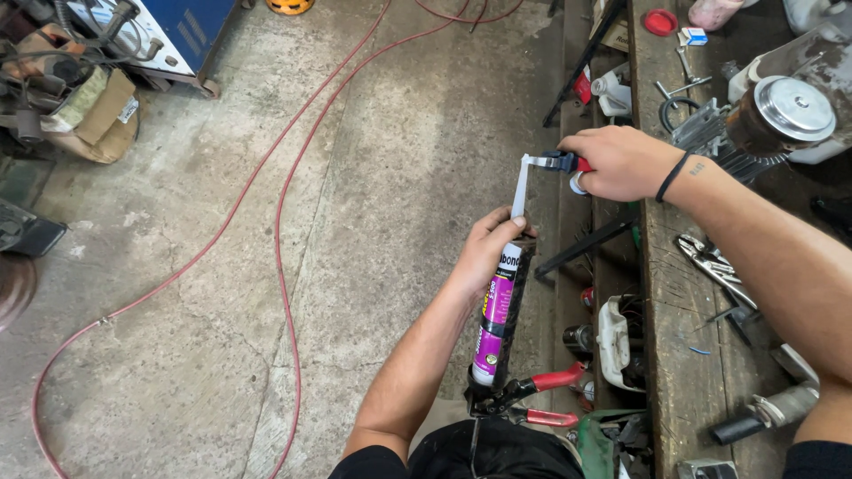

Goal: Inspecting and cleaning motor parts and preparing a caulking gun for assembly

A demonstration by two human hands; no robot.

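Caulking gun (502, 328) between both hands, nozzle (518, 191) uppermost.

Left hand (484, 253) wrapped around purple-labelled sealant cartridge (499, 310) seated in red-handled caulking gun (532, 395). Right hand (621, 161) grips small blue-and-red cutter (559, 161) at tip of white tapered nozzle (519, 191). Worn wooden workbench (683, 355) right, red hose (284, 222) on concrete floor (399, 133).

light: bright, even daylight, source not visible | shadows: soft, dark under the bench shelves (612, 293) | glare: shine on the metal cap (792, 105), pale washed concrete floor (382, 177) | focus: sharp throughout, no motion blur | edges: wide-angle bending at corners
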